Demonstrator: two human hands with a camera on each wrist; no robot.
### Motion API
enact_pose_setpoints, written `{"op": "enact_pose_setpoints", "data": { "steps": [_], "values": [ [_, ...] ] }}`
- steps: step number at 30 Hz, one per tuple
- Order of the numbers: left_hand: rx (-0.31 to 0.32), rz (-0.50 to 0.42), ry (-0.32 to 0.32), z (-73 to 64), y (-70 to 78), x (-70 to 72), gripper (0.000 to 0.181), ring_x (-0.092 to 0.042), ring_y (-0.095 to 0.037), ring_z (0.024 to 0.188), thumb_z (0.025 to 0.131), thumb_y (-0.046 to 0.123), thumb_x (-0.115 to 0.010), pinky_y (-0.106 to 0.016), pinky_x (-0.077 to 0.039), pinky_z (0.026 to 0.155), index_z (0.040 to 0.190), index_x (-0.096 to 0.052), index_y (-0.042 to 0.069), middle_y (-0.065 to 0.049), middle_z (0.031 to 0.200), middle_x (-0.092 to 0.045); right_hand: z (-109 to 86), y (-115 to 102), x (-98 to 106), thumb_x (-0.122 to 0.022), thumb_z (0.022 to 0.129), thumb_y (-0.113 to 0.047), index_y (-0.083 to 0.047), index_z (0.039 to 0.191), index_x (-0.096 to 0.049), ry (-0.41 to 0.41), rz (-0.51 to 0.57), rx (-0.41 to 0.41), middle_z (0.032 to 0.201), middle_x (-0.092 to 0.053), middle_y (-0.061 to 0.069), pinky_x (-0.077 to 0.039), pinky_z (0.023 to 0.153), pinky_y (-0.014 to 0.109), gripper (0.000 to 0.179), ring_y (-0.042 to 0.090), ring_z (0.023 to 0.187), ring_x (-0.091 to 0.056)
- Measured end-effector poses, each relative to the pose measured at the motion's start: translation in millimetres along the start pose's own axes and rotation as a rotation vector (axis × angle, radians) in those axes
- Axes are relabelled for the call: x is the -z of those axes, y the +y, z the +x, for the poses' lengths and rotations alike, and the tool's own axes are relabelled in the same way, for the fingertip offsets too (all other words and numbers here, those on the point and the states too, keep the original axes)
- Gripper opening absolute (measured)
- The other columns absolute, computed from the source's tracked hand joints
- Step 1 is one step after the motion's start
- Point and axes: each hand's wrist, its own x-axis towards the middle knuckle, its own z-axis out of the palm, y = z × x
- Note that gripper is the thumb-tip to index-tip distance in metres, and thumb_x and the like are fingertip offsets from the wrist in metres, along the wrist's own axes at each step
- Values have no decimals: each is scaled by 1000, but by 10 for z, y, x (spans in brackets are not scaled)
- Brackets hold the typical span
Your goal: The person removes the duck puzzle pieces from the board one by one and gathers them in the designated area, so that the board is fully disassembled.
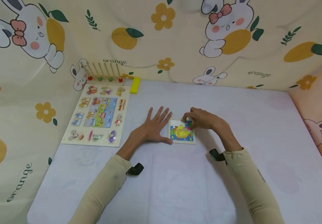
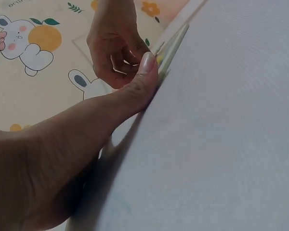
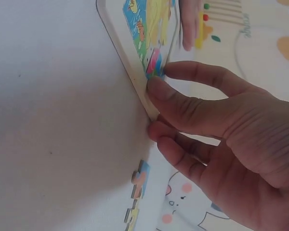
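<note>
A small square jigsaw puzzle board (image 1: 183, 142) with a pale frame lies in the middle of the table; its picture has a yellow figure (image 1: 181, 133) on blue and green. My left hand (image 1: 153, 130) rests on the table with fingers spread, thumb (image 2: 147, 70) against the board's near left edge. At the far right corner, my right hand (image 1: 204, 119) pinches a pink-and-blue puzzle piece (image 3: 154, 62) between thumb and index finger, low over the board. Its other fingers curl beside the frame. Loose puzzle pieces (image 3: 140, 179) lie by the right hand in the right wrist view.
On the left lies a larger wooden puzzle board (image 1: 93, 143) with vehicle and toy shapes. Behind it stands a rack of wooden pegs (image 1: 105, 81) with red and green beads, a yellow block (image 1: 134, 86) to its right. Printed cloth (image 1: 177, 43) hangs behind the white-covered table (image 1: 177, 186).
</note>
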Motion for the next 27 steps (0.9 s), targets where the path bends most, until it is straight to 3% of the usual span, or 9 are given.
{"op": "enact_pose_setpoints", "data": {
  "steps": [12, 27],
  "values": [
    [-10, 11, 17, 16, -7, -55, 126, 16, -26, 166, 84, 87, -57, -66, 10, 130, 169, 6, 19, -3, 178, 15, 47, -67, 27, -81, 91, -10, -19, 121, -68, -66, -41, -27, 106, -60, 11, -50, 82, 38, 34, 25, 95, -57],
    [5, 11, 4, -7, -4, -22, 126, 16, -25, 166, 83, 87, -57, -67, 11, 129, 169, 6, 19, -3, 178, 16, 10, -70, -9, -80, 93, -29, -18, 117, -61, -30, -17, -35, 105, -58, 10, -46, 76, 36, 32, 25, 90, -56]
  ]
}}
